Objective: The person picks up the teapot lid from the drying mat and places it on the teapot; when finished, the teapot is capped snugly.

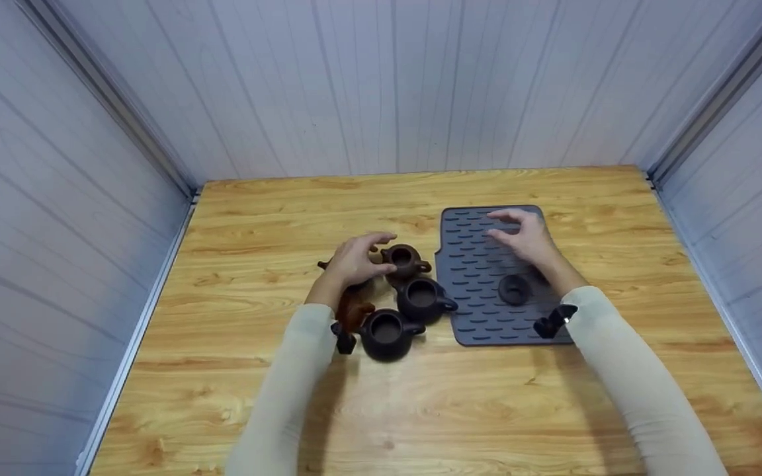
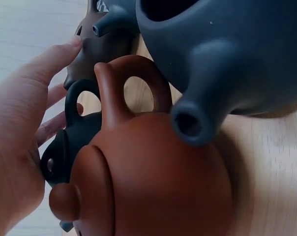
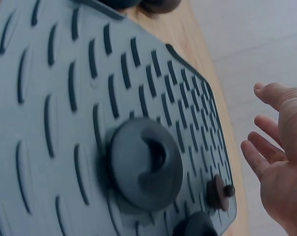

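Observation:
My left hand (image 1: 352, 262) is over the back left of a teapot cluster, thumb and fingers apart, beside a small lidless brown teapot (image 1: 402, 270). Its thumb overlaps that pot in the left wrist view, where a lidded black teapot (image 2: 84, 130) sits close to the palm. A reddish-brown lidded teapot (image 2: 158, 177) stands nearer that camera. My right hand (image 1: 528, 239) hovers over the far part of a grey ridged mat (image 1: 473, 264), fingers loosely bent and holding nothing. On the mat lies a round dark lid (image 3: 133, 182); a smaller brown lid (image 3: 217, 194) is farther along.
Two lidless dark teapots, a middle one (image 1: 414, 314) and a front one (image 1: 381, 350), stand between the left forearm and the mat; the middle one's handle reaches the mat's edge. Pale panel walls (image 1: 354, 86) enclose the wooden table (image 1: 255, 218) at the back and both sides.

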A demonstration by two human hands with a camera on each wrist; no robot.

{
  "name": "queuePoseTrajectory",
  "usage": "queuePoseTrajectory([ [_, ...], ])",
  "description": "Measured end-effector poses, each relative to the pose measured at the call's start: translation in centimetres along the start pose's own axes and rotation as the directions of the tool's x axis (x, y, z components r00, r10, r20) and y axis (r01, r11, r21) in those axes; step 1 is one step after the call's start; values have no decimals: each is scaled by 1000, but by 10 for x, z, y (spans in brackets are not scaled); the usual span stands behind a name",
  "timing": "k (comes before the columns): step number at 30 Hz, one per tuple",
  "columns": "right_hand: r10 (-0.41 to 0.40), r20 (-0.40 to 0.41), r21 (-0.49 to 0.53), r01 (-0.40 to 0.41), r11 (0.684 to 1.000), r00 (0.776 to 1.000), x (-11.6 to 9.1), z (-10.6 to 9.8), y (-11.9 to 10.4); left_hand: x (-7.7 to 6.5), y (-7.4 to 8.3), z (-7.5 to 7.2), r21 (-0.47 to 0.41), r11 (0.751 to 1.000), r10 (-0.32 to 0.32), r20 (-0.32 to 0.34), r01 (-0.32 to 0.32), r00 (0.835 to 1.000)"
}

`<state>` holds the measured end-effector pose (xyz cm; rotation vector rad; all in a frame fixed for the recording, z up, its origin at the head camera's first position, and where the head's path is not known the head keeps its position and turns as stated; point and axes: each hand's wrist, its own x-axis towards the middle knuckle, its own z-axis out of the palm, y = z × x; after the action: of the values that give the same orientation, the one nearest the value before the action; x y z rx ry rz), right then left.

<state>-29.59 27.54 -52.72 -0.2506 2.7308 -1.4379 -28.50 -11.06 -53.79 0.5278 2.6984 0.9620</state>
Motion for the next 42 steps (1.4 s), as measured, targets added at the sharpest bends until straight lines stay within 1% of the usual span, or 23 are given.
queuePoseTrajectory([
  [4, 41, -8, 4, -41, 999, 999, -1, -8, 8, 1, 0, 1, 59, 998, 3, 12, -3, 1000],
  [8, 78, -30, -14, -78, 997, 997, -1, -14, 14, 1, 0, 2, 124, 992, 0, 18, -2, 1000],
  [12, 94, -55, -18, -95, 995, 994, -1, -19, 19, 1, 2, 3, 150, 989, -13, 16, 11, 1000],
  [18, 108, -78, -30, -111, 993, 991, -1, -31, 27, 5, 3, 4, 134, 991, -27, 27, 23, 999],
  [19, 116, -74, -35, -119, 992, 990, -2, -34, 29, 10, -7, 8, 120, 993, -2, 22, 0, 1000],
  [21, 140, -61, -39, -142, 989, 988, -3, -37, 34, 12, -8, 9, 117, 993, -1, 26, -2, 1000],
  [25, 173, -35, -40, -174, 984, 984, -5, -42, 43, 11, -6, 8, 127, 992, -3, 23, 0, 1000],
  [26, 179, -32, -36, -180, 983, 983, -6, -42, 45, 6, 4, 5, 135, 990, -32, 29, 28, 999],
  [27, 180, -30, -38, -181, 983, 983, -6, -42, 47, 6, 5, 4, 132, 991, -36, 31, 31, 999],
  [37, 207, 5, -63, -207, 976, 978, -11, -38, 56, 6, 4, 5, 121, 992, -45, 30, 41, 999],
  [42, 199, -13, -69, -199, 978, 980, -11, -37, 58, 7, 6, 4, 106, 993, -58, 51, 52, 997],
])
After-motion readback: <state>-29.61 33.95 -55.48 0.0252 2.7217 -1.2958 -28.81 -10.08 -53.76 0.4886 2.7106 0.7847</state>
